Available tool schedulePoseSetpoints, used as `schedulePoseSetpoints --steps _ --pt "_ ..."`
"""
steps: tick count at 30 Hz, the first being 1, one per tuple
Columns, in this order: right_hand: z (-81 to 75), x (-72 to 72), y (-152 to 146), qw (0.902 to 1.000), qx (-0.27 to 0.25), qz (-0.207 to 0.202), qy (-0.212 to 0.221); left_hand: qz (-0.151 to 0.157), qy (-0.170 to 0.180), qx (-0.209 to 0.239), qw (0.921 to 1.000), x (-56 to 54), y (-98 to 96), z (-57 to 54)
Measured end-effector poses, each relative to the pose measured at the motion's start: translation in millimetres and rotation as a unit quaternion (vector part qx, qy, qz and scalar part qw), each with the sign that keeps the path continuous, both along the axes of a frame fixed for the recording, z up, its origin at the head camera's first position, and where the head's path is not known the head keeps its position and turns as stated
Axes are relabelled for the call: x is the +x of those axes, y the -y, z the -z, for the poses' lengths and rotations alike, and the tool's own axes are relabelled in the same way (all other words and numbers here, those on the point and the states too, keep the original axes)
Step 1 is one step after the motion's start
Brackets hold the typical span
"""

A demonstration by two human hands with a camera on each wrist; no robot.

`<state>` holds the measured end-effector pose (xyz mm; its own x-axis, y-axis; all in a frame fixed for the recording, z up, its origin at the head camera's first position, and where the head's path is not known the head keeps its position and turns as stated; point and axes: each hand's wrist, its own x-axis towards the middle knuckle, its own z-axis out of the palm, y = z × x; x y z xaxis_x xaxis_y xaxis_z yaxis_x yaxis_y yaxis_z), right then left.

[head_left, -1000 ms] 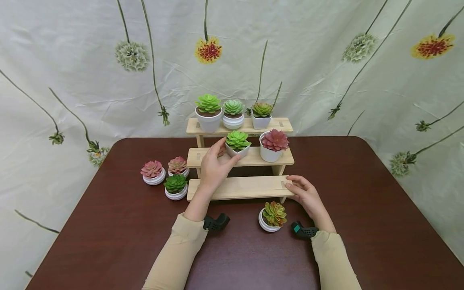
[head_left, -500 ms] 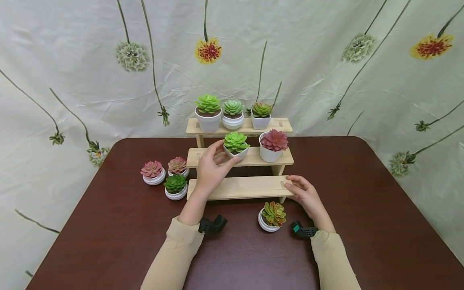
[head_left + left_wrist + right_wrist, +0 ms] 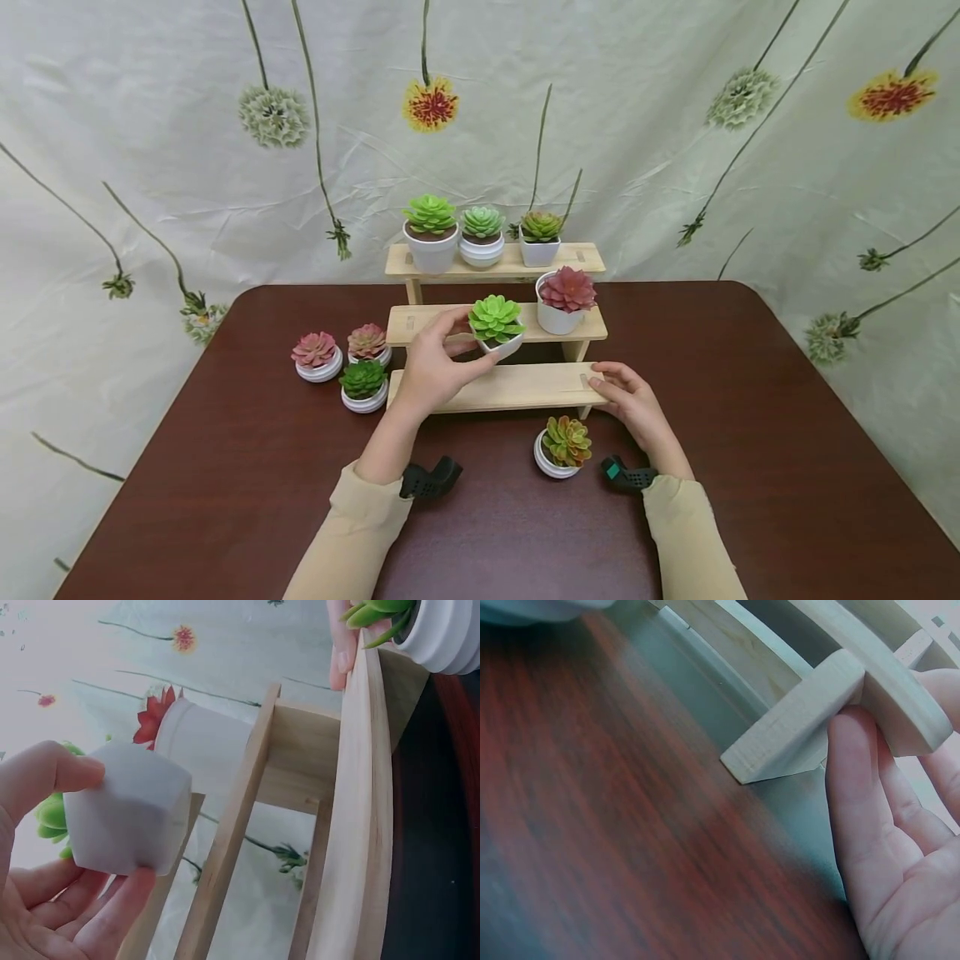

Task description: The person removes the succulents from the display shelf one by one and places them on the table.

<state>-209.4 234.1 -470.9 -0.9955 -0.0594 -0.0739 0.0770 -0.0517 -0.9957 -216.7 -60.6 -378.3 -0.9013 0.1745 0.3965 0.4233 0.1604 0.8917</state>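
Note:
My left hand [image 3: 435, 362] pinches a bright green potted succulent [image 3: 497, 321] by its white angular pot, thumb on one side and fingers on the other. In the left wrist view the white pot [image 3: 131, 810] is tilted, its underside toward the camera. It is held in front of the middle tier of a wooden three-tier stand [image 3: 517, 387]. My right hand [image 3: 633, 404] grips the right end of the stand's lowest board, the thumb pressed close under it in the right wrist view. On the middle tier's right side stands a red succulent [image 3: 567, 298] in a white pot.
Three green succulents in white pots, one of them a pale green succulent [image 3: 482, 233], line the top tier. Left of the stand sit two pink succulents and a dark green succulent [image 3: 363, 383]. An orange-green succulent [image 3: 564, 446] is in front on the dark table [image 3: 750, 433].
My left hand has drawn the green succulent off the middle tier, toward me and slightly down, after a small shift left. My right hand stays on the lowest board.

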Motion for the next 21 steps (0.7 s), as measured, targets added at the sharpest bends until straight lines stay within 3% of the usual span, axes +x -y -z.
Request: schedulePoseSetpoints --steps 7,10,14,17,21 --pt "-0.5 -0.7 0 1.0000 0.002 -0.003 -0.002 0.036 0.013 -0.005 0.9992 12.9 0.9 3.3" --pt "-0.7 -0.4 0 1.0000 0.000 -0.003 -0.004 0.038 0.025 -0.016 0.9988 24.0 0.4 -3.1" --pt "-0.9 0.2 0 1.0000 -0.003 -0.004 -0.007 0.048 0.042 -0.022 0.9977 31.3 2.2 3.8" --pt "-0.9 0.5 0 1.0000 -0.002 -0.006 -0.008 0.061 0.057 -0.026 0.9962 31.5 4.6 19.6" --pt "-1.2 0.8 1 1.0000 0.004 -0.007 -0.005 0.077 0.065 -0.042 0.9940 38.7 5.6 25.7"
